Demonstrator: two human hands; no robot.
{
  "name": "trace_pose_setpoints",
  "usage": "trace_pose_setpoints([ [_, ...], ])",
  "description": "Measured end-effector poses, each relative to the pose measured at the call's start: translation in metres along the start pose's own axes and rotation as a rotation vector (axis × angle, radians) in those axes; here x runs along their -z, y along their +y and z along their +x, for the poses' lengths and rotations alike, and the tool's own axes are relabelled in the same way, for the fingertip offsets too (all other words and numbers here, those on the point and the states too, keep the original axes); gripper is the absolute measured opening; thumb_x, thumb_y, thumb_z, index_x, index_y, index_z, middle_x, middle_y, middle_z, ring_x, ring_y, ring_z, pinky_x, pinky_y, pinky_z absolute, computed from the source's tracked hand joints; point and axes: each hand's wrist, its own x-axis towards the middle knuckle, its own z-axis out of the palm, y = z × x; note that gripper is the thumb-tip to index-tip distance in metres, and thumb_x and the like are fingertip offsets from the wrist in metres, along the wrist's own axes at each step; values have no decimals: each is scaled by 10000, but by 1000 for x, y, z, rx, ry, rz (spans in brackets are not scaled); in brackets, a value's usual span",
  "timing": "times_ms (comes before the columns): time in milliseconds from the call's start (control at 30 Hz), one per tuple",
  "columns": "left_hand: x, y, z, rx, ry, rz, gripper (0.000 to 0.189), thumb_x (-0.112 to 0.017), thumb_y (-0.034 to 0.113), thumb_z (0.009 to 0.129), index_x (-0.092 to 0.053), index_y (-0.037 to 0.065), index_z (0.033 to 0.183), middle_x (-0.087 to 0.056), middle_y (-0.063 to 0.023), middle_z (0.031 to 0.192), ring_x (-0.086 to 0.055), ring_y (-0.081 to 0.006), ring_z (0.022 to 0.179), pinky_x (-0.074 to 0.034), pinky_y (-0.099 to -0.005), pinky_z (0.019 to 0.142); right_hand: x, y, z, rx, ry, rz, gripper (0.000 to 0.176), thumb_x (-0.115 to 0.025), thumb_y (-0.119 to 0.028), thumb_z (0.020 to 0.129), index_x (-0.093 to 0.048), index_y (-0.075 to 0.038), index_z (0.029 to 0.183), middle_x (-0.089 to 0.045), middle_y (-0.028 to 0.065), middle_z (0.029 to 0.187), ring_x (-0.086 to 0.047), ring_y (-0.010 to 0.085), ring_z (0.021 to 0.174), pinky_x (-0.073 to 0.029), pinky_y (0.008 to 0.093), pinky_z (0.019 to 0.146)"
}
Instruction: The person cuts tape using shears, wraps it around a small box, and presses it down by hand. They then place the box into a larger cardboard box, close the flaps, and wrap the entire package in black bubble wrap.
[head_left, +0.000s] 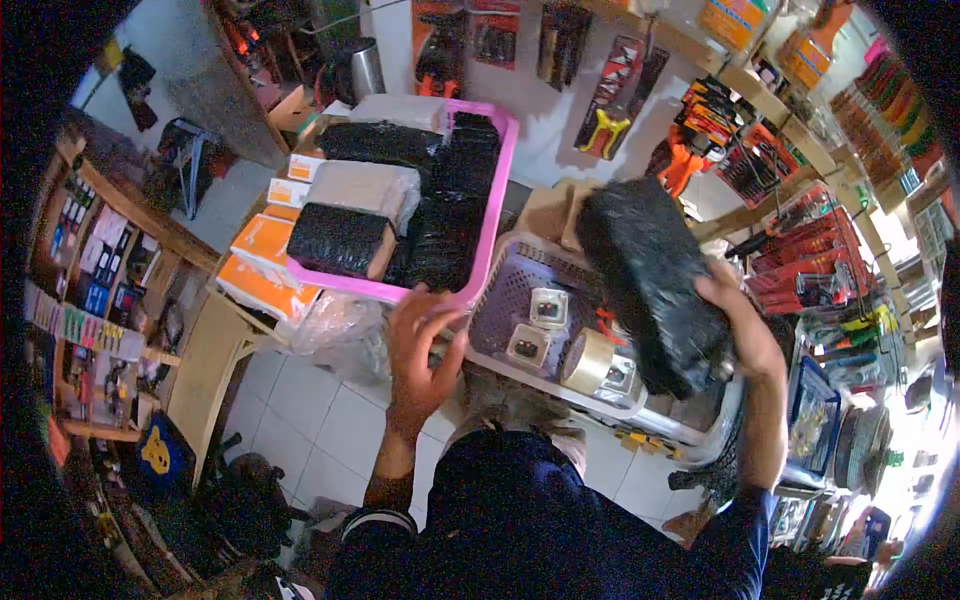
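My right hand (738, 312) grips the near right side of a large black plastic-wrapped package (655, 285), tilted above a lavender plastic basket (505, 300). At the near rim of a pink-rimmed basket (505, 165), my left hand (424, 345) has its fingertips by the edge and its thumb apart. Several wrapped packages fill that basket, among them a black package (340, 240) and a grey package (362, 190). Inside the lavender basket lie a roll of tape (587, 360) and two small clear boxes, one box (549, 308) behind the other. The held package hides the basket's right part.
Orange and white boxes (268, 262) are stacked left of the pink-rimmed basket, above a clear plastic bag (345, 330). Packaged tools (805, 255) hang along the right wall. A wooden shelf (110, 280) with small goods stands at the left. White floor tiles (300, 420) show below.
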Motion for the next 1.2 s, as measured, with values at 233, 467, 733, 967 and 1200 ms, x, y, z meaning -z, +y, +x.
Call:
trace_pose_setpoints([
  [233, 17, -39, 6, 75, 210, 312, 456, -665, 275, 956, -568, 85, 1359, -416, -208, 1527, -274, -450, 1474, -201, -594, 1180, -113, -17, 105, 399, -209, -86, 609, -726, -351, 922, -427, -29, 1344, -561, 118, 1190, -569, 215, 1111, -474, 365, 949],
  [467, 64, -86, 40, -26, 108, 575, 366, -662, 302, 946, -656, 114, 1260, -471, -131, 1530, -298, -402, 1482, -238, -580, 1151, -192, 2, 158, 992, -228, -458, 775, -838, -191, 816, -402, -106, 1451, -495, 184, 1296, -571, 319, 1145, -469, 446, 1007],
  [733, 49, -105, 38, 13, 244, 571, 313, -684, 251, 916, -645, 81, 1176, -513, -109, 1512, -358, -357, 1471, -268, -568, 1126, -186, -4, 160, 1015, -356, -989, 866, -859, -349, 742, -403, -347, 1478, -532, 211, 1150, -642, 451, 967, -552, 515, 833],
  [967, 50, -98, 49, 66, 353, 527, 399, -684, 200, 899, -607, 96, 1277, -532, -85, 1505, -401, -339, 1453, -283, -531, 1125, -185, -10, 166, 1052, -372, -1098, 823, -853, -394, 731, -462, -345, 1454, -565, 212, 1103, -652, 453, 927, -553, 534, 777],
  [1200, 58, -108, 43, 30, 272, 530, 441, -711, 192, 870, -621, 98, 1291, -534, -82, 1508, -421, -345, 1439, -285, -536, 1128, -205, -15, 171, 1095, -403, -1271, 787, -814, -393, 737, -519, -337, 1464, -578, 192, 1122, -630, 369, 996, -482, 484, 824],
])
